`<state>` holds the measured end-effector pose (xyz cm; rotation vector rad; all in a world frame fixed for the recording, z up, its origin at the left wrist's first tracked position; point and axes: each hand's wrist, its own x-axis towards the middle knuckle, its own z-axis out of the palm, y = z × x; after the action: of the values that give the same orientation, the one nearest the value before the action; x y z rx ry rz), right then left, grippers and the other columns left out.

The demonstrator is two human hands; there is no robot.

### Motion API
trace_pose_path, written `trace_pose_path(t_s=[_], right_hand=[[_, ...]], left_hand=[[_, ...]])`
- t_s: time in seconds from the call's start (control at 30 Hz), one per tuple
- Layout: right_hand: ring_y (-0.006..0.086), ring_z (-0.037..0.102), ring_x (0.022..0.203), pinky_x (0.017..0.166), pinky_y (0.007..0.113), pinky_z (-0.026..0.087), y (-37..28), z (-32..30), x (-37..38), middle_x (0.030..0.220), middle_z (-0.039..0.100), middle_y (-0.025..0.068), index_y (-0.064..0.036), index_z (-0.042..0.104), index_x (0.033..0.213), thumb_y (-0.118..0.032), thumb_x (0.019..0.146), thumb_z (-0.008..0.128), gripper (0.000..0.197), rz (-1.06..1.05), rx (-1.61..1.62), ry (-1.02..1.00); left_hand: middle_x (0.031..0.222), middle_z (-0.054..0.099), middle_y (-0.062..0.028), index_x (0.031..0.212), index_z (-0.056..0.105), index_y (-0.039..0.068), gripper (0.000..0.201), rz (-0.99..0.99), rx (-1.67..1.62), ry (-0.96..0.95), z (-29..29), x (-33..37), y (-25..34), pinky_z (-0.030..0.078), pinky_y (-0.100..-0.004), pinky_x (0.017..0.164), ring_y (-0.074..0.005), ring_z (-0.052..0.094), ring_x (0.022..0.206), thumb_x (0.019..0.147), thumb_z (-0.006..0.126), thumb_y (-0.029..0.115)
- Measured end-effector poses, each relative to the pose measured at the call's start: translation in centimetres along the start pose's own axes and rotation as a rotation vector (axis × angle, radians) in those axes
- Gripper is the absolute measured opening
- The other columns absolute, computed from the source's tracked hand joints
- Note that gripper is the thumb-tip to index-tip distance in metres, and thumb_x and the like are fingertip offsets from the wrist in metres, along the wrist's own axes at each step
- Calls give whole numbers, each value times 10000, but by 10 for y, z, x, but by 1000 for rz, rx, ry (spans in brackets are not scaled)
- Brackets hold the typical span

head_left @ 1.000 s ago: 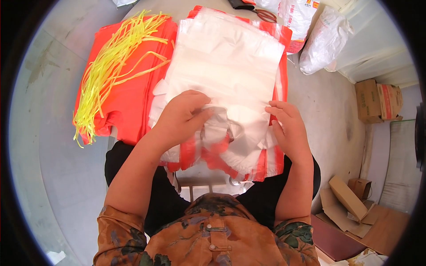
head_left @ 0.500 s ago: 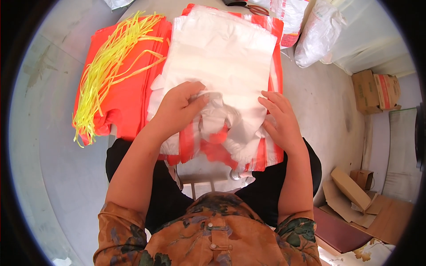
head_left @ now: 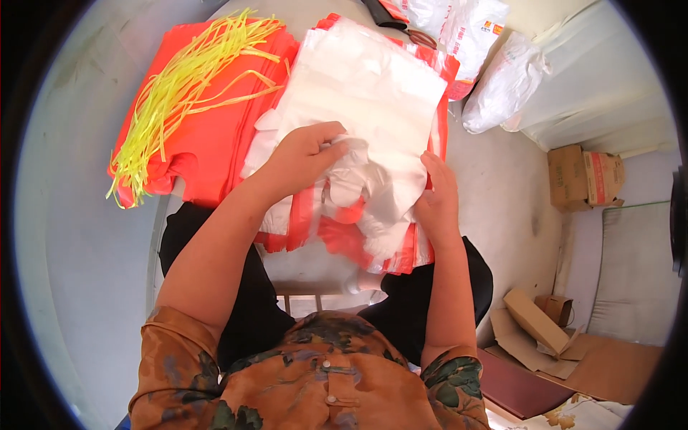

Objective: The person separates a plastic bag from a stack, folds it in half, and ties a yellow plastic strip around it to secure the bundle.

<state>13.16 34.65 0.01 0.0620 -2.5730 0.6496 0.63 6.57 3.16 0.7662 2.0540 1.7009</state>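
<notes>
A stack of white plastic bags (head_left: pixel 365 86) with cut-out handles lies in front of me on top of red-and-white striped plastic bags (head_left: pixel 301 218). My left hand (head_left: pixel 308 158) is closed, thumb against fingers, pinching the crumpled handle part of a white bag. At the right edge of the stack, my right hand (head_left: pixel 438 201) has its fingers bent round the white bag's side, with the thumb partly hidden. To the left sits a pile of red plastic bags (head_left: pixel 229 82), with a bundle of yellow plastic strips (head_left: pixel 161 93) across it.
Scissors (head_left: pixel 421 38) lie beyond the stack, near printed white-and-red bags (head_left: pixel 473 32). A filled white sack (head_left: pixel 505 82) leans at the far right. Cardboard boxes (head_left: pixel 570 179) stand by the right wall, and flattened cardboard (head_left: pixel 534 322) lies lower right.
My right hand's fingers, spread along the bag's edge before, have closed in on it. My left hand keeps its pinch. The whole view has turned slightly.
</notes>
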Motion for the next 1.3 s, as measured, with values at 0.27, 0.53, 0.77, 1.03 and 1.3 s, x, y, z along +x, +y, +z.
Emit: trace_pose_path(t_s=[0.27,0.53,0.77,1.03,1.3], right_hand=[[270,604,1152,1003,385,483,-14,-2,-3,1274,650,147,-21,587,1402,-15,954,551,450,358,127,98],[117,564,1011,944,307,455,-39,-19,8,1172,651,49,-83,416,1558,-161,1068,532,509,758,641,10],[114,579,901,798,279,494,-70,-18,-12,1105,625,60,-43,354,1599,-78,948,619,704,694,714,-28],[111,625,965,830,275,521,-95,-31,-80,1135,693,51,-18,696,1285,-76,925,695,365,803,697,-184],[130,643,997,898,291,510,-94,-52,-44,1127,712,57,3,704,1213,-53,937,671,284,628,433,-236]], left_hand=[[957,630,-31,1131,646,-14,168,6,-123,-40,5,1,5,489,-274,789,-94,567,874,1025,620,113],[925,632,-45,1128,656,-14,182,23,-185,-7,7,5,-15,507,-291,728,-106,590,832,1017,632,129],[1017,693,-88,1149,660,-19,202,-4,-12,-5,7,0,-4,526,-310,851,-169,661,985,994,649,110],[994,700,-112,956,650,77,148,531,743,-89,8,-7,-9,458,-522,1066,-340,631,1182,824,715,95],[879,720,-94,785,639,62,32,729,766,-25,7,-20,-9,496,-465,1032,-322,667,1118,781,663,82]])
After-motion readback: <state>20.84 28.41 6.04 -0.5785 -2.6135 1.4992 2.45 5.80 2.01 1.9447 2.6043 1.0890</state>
